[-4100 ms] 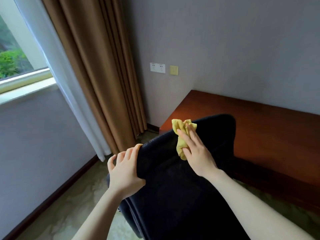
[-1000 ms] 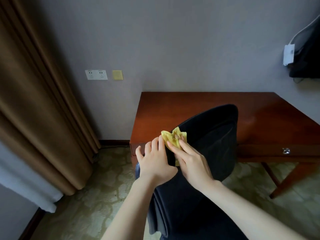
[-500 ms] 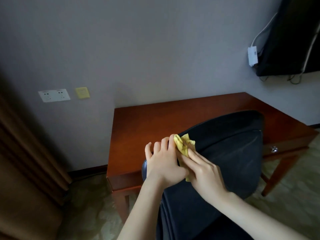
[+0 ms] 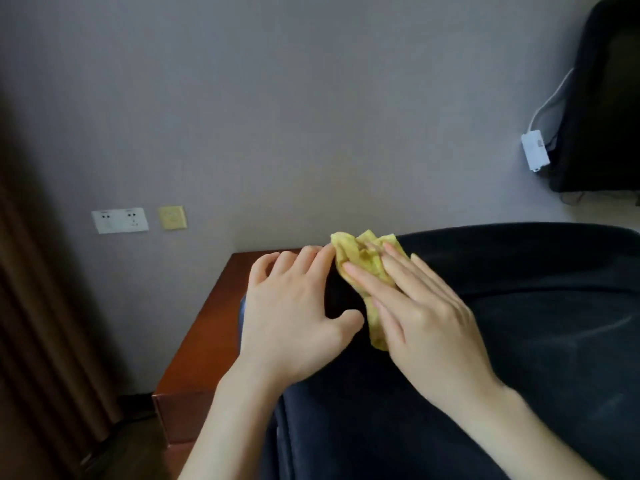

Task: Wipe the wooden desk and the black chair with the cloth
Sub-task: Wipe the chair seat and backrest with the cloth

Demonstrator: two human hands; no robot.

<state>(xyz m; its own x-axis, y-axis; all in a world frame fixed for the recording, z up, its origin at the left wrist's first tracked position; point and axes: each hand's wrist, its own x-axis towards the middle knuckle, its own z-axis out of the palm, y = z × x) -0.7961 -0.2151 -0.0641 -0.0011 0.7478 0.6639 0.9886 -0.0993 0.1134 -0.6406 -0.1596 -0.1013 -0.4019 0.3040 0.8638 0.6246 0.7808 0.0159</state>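
— Black upholstery: the chair back (image 4: 519, 323) fills far more of our view than a moment ago. We've leaned in, and the wooden tabletop (image 4: 214, 323) now shows only as a strip beside it.
— So is the desk done?
— We can't tell; nothing on that wood says wiped or not. What we can say is that our work sits at the chair's upper corner, the one nearest the desk.
— And our hands?
— Four seconds back our left hand (image 4: 294, 313) held the side edge, well apart from the right. Now it rests on the top edge just beside our right hand (image 4: 422, 317), digits spread and loosely laid over, index tip touching the yellow cloth (image 4: 363, 261).
— The cloth itself?
— Bunched under our right fingers (image 4: 408, 271), which lie straight and close together, pressing it against the chair. It has barely travelled in the last second, so we judge most of the back is still to wipe.
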